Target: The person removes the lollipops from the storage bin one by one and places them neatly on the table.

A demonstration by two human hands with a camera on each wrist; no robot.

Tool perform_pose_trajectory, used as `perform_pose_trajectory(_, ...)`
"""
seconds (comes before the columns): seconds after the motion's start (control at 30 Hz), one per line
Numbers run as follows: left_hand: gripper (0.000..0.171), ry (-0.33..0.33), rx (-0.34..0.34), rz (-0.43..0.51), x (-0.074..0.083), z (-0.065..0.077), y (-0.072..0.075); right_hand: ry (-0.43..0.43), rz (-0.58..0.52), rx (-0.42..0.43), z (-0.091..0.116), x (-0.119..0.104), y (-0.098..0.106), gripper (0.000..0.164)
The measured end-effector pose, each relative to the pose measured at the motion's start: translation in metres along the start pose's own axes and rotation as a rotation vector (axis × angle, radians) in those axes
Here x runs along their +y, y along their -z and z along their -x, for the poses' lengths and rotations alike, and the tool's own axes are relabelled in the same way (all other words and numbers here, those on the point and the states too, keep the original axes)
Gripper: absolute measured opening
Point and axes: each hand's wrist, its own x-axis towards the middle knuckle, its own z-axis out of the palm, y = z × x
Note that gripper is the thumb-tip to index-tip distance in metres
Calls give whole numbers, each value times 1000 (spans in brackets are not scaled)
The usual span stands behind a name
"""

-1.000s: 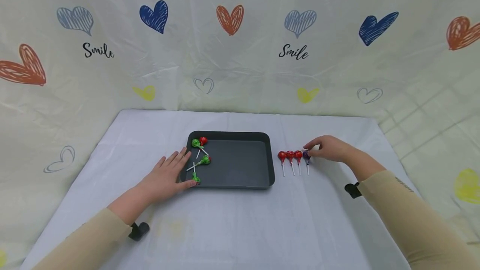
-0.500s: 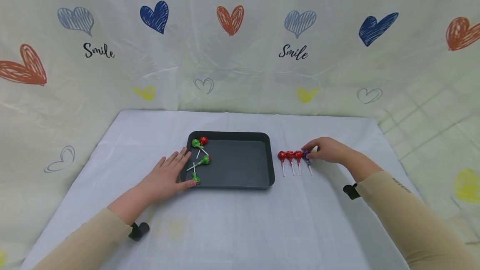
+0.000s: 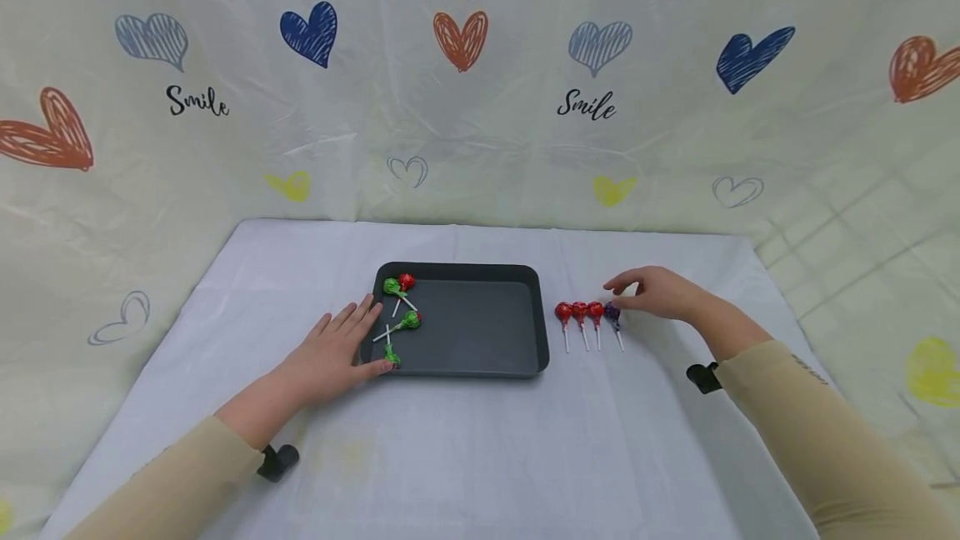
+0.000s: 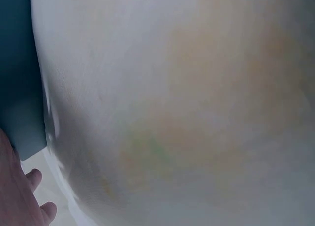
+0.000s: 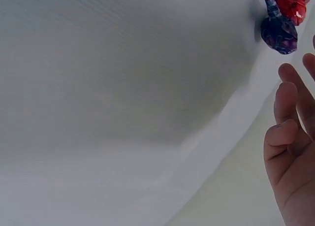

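My left hand (image 3: 333, 357) rests with spread fingers on the left rim of a dark grey baking tray (image 3: 480, 323); the tray's side (image 4: 19, 78) shows in the left wrist view. Along the tray's left end lie several lollipops, among them a green lollipop (image 3: 408, 321) and a red lollipop (image 3: 407, 281). Right of the tray, three red lollipops (image 3: 581, 312) stand in a row, sticks toward me, with a purple lollipop (image 3: 613, 315) at the row's right end. My right hand (image 3: 656, 292) hovers beside the purple one, fingers loosely bent and holding nothing; a gap shows in the right wrist view.
A white cloth (image 3: 465, 457) covers the table, with faint yellowish stains near the front. Behind it hangs a pale curtain (image 3: 495, 173) printed with hearts and "Smile". A black wrist camera (image 3: 279, 462) sits under the left sleeve, and another (image 3: 703, 378) under the right.
My right hand has let go of the purple lollipop and lifted slightly off it. The purple lollipop's stick now slants a little to the right. The left hand and tray have not moved.
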Motion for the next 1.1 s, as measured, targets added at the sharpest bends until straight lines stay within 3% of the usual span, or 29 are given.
perform_pose_trajectory(0.3,106,0,-10,-7,0,0,1,-4,-18,15,-7,-20,6,40)
perform_pose_trajectory(0.77,107,6,-3,-5,1,1,2,130,-42,-50,-44,-95,-1,39)
perform_pose_trajectory(1.1,105,15,-20,5,1,0,2,317,140,-126,-82,-162,-22,39)
